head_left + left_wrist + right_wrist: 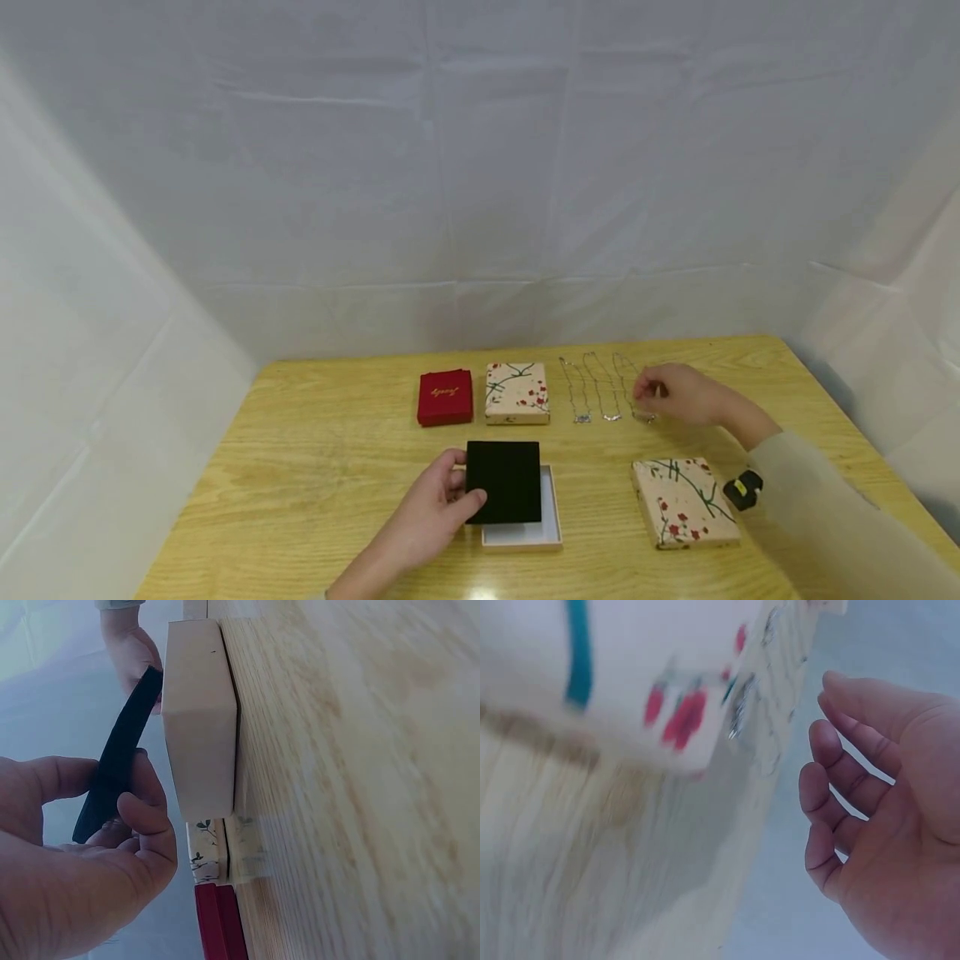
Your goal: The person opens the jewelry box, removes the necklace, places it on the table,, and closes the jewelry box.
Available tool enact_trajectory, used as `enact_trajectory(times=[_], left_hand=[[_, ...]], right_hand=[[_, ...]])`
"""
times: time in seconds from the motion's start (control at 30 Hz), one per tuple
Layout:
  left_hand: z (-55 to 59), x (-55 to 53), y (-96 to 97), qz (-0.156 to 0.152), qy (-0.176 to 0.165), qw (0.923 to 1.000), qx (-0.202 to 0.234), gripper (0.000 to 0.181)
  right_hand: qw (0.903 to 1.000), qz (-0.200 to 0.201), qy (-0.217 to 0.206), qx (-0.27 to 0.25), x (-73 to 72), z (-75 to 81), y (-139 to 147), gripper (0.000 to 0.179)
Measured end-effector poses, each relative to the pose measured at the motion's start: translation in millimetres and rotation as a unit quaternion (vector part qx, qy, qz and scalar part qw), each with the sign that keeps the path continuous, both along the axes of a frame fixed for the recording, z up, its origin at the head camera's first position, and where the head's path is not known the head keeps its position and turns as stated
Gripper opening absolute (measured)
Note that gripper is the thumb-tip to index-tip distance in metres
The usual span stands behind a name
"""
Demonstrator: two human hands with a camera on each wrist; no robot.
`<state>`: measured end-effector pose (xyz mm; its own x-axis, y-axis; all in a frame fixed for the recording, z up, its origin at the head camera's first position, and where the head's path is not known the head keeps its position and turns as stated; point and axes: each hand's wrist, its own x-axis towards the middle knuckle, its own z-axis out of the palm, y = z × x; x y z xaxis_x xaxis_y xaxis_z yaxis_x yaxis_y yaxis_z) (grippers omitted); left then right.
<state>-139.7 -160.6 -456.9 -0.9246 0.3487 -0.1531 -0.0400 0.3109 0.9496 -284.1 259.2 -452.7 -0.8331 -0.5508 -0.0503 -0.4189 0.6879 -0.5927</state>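
In the head view my left hand (pixel 431 512) pinches a thin black square pad (pixel 504 482) by its left edge. Below it is an open box base (pixel 551 500) with a pale inside, partly covered by the pad. The left wrist view shows the pad (pixel 124 746) edge-on between thumb and fingers, above the box base (pixel 199 705). My right hand (pixel 682 396) is beside the rightmost of three silver necklaces (pixel 626 379), over the back right of the table. Its fingers are loosely bent with nothing between them in the right wrist view.
A red box (pixel 446 397) with gold lettering and a floral box (pixel 517 393) stand at the back. A floral lid (pixel 686 504) lies front right, next to a small black object (pixel 742 490) with a yellow mark. White cloth hangs behind the wooden table (pixel 322 467).
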Motion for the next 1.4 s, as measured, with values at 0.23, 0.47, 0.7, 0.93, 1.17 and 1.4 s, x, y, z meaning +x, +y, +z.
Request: enact_trajectory(times=[0.23,0.47,0.7,0.93,1.17,1.4], left_hand=[[-0.9,-0.7,1.0,0.000,-0.005,0.9999,0.011,0.050],[0.3,-1.3,2.6,-0.003,-0.009,0.9995,0.029,0.046],[1.7,-1.7,4.5,-0.006,-0.014,0.9985,0.053,0.044],[-0.5,-4.2,6.1,-0.007,-0.018,0.9967,0.078,0.043],[-1.8,-6.2,6.7,-0.005,-0.026,0.9955,0.091,0.043],[-1.1,-5.5,8.4,-0.009,-0.038,0.9938,0.104,0.043]], right_hand=[[0.9993,-0.001,0.035,-0.014,17.5,9.1,-19,0.015],[0.9973,-0.001,0.069,-0.025,37.0,10.2,-36,0.020],[0.9942,0.018,0.096,-0.045,58.2,12.5,-59,0.030],[0.9924,0.035,0.108,-0.047,82.7,17.3,-88,0.045],[0.9907,0.038,0.126,-0.033,104.9,17.7,-111,0.071],[0.9866,0.053,0.154,0.005,114.2,13.2,-127,0.099]])
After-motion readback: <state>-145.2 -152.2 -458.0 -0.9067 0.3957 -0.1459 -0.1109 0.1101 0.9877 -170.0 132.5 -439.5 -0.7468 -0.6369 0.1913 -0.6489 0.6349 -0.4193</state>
